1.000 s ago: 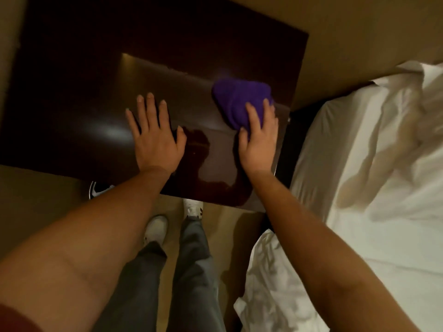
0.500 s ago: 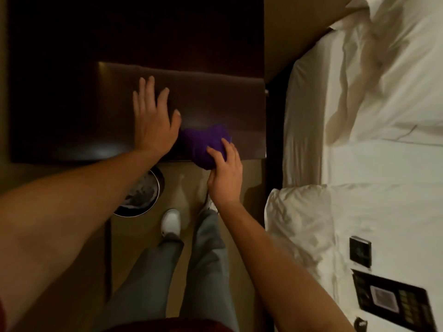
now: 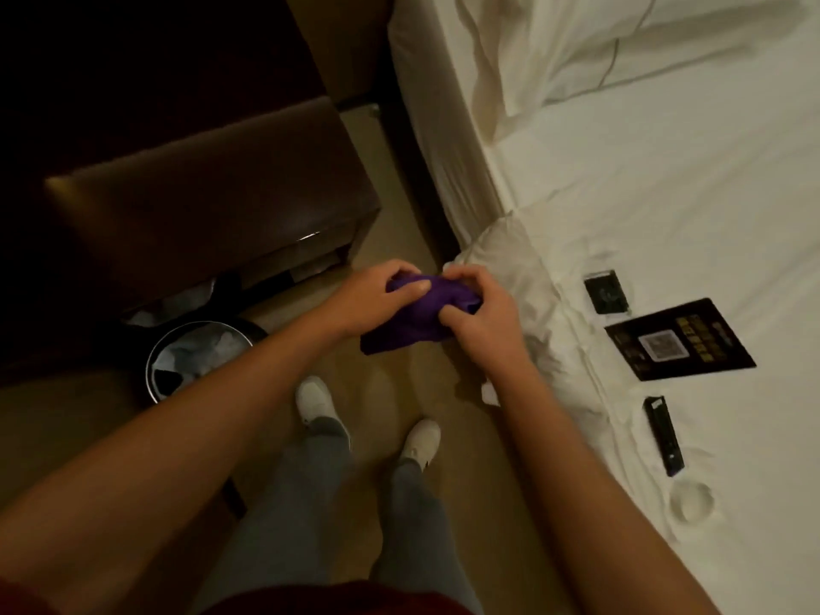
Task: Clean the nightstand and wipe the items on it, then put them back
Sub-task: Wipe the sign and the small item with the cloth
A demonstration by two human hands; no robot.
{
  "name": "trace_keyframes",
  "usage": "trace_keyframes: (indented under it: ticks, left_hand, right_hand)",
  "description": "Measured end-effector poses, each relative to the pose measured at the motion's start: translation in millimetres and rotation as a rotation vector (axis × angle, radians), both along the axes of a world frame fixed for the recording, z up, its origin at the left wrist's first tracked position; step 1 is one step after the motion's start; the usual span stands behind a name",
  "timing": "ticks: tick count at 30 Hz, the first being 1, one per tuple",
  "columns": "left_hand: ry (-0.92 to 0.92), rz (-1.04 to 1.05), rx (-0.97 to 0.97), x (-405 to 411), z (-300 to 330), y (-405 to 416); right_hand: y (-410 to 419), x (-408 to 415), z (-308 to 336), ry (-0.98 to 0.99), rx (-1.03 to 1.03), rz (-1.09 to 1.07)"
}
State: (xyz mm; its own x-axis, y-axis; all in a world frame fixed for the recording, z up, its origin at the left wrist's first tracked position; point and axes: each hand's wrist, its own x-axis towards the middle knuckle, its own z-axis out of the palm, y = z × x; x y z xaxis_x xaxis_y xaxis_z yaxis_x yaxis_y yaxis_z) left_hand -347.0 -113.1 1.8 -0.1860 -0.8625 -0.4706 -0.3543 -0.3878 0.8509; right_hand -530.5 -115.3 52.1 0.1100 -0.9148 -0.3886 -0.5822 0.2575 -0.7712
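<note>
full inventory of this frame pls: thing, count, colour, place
nightstand: 1, dark brown, upper left beside the bed
bed: 1, white sheets, right side
pillow: 1, white, bed edge next to the right hand
bin: 1, dark with a light liner, on the floor below the nightstand
cloth: 1, purple, held over the floor between both hands
small square item: 1, black, on the bed
card with QR code: 1, black, on the bed below the square item
remote: 1, black, on the bed below the card
clear round item: 1, see-through, on the bed below the remote; cannot tell what it is
shoes: 2, white, on the floor
left hand: grips the cloth
right hand: grips the cloth
</note>
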Motion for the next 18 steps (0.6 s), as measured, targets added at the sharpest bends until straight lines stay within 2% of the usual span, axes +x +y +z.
trace_keyframes:
  ticks: [5, 9, 13, 18]
  left_hand:
    - [0.353, -0.073, 0.212, -73, 27, -4]
    - [0.512, -0.156, 0.322, -132, 42, 0]
    - [0.493, -0.071, 0.289, -193, 56, 9]
    - [0.330, -0.029, 0.205, -257, 63, 30]
  right_hand:
    - [13, -87, 34, -0.216, 0.004, -0.193]
    - [33, -152, 40, -0.574, 0.042, -0.321]
    - [60, -194, 31, -0.911, 0.080, -0.667]
    - [88, -227, 13, -1.033, 0.148, -0.860]
